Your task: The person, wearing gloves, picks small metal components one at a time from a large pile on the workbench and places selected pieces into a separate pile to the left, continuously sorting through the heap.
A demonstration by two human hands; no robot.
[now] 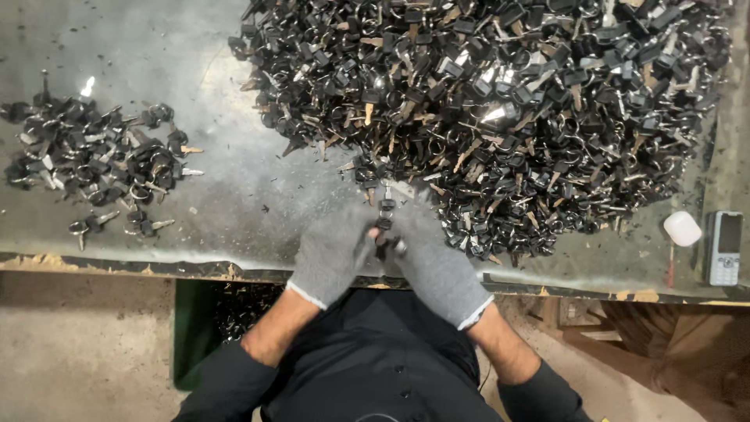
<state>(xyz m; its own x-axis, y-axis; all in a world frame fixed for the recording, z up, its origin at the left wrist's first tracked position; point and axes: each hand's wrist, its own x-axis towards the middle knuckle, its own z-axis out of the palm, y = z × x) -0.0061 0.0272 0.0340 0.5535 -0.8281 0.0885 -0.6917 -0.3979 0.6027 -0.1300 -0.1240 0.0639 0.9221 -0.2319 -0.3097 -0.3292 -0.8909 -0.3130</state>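
Both my hands wear grey knit gloves and meet at the near edge of the worktable point(234, 203). My left hand point(332, 254) and my right hand point(437, 266) pinch a small bunch of black-headed keys on a ring point(384, 227) between them. Just beyond the fingertips lies a large heap of black-headed keys point(500, 101) with metal rings, filling the far right of the table. A smaller pile of the same keys point(94, 160) lies at the left.
A white oval case point(683, 228) and a small grey phone point(724, 248) lie at the right near edge. A green bin point(194, 328) with more dark pieces stands under the table at the left. The table's front edge is chipped.
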